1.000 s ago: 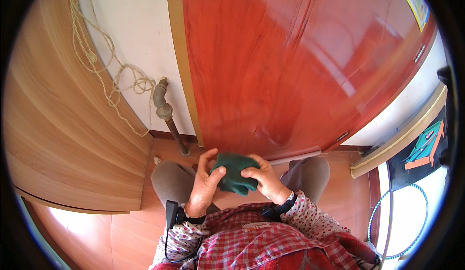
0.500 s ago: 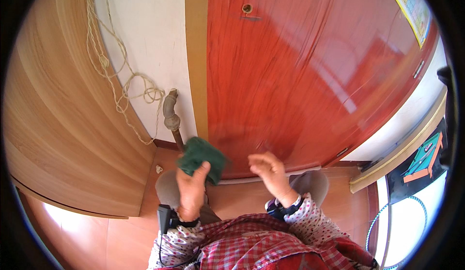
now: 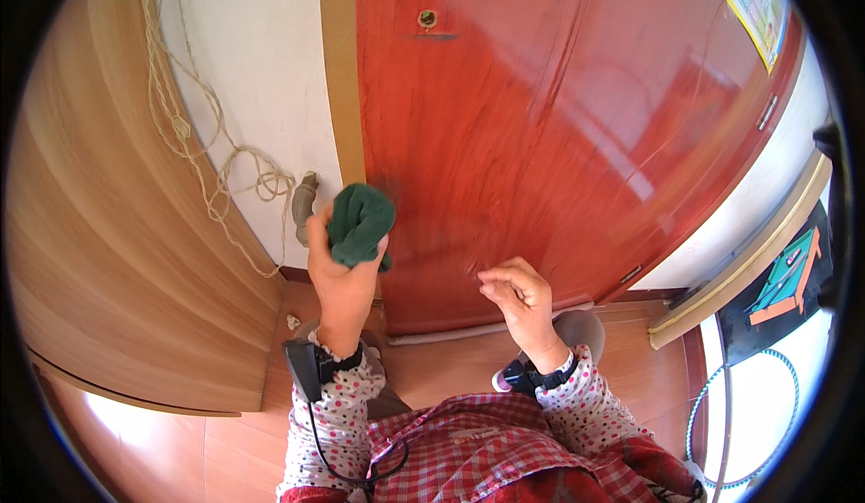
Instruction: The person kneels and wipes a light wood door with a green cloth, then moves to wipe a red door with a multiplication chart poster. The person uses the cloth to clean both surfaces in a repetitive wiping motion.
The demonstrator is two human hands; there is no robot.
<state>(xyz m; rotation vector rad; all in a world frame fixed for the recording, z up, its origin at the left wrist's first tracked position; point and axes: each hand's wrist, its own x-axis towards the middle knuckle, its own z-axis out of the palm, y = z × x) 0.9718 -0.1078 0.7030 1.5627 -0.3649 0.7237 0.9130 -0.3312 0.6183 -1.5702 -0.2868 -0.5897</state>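
A folded, bunched dark green cloth (image 3: 360, 219) is gripped in my left hand (image 3: 341, 296), whose fingers and thumb wrap round it. It is held up in front of the lower left part of a red wooden door (image 3: 505, 169), and I cannot tell whether it touches the door. To the right, my right hand (image 3: 525, 303) hovers in front of the door's lower part. Its fingers are loosely bent with the thumb a little apart, and nothing shows in them.
A tall wood-grain cabinet (image 3: 99, 233) stands at the left. Beige cord (image 3: 216, 115) hangs beside it, near a pipe elbow (image 3: 305, 201) on the white wall. A picture of a pool table (image 3: 788, 278) and a hoop (image 3: 793, 395) are at the right. The door has a round hole (image 3: 427, 19).
My left hand has risen and moved forward with the green cloth, which is now more bunched. My right hand has shifted slightly right, its fingers more bent.
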